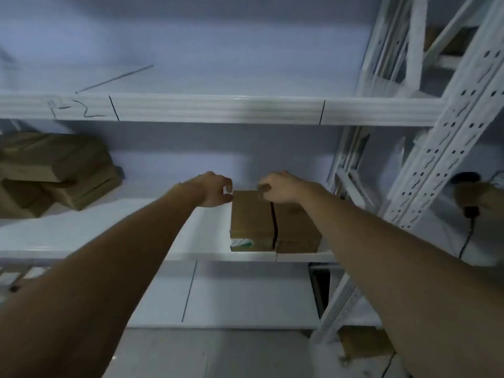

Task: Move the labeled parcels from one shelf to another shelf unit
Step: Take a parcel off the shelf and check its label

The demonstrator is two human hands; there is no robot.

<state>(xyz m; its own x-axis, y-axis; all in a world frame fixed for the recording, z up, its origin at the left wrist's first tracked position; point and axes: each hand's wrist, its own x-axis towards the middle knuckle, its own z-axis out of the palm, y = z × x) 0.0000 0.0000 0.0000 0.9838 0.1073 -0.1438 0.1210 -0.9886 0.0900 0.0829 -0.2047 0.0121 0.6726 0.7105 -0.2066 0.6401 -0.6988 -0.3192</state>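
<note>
Head view: rectangular cardboard parcels [274,223].

A storeroom or small warehouse, judging by the white metal shelving unit [218,109] with perforated slotted uprights [447,148] of the boltless racking kind. Its beams carry handwritten marker codes [73,110] and black division lines that split each level into bays. Brown cardboard parcels sit on the shelves: a loose pile [54,170] at the left, two boxes [275,225] side by side at the middle, one with a printed label. A second rack [425,50] stands just beside, with more cardboard on it
</note>
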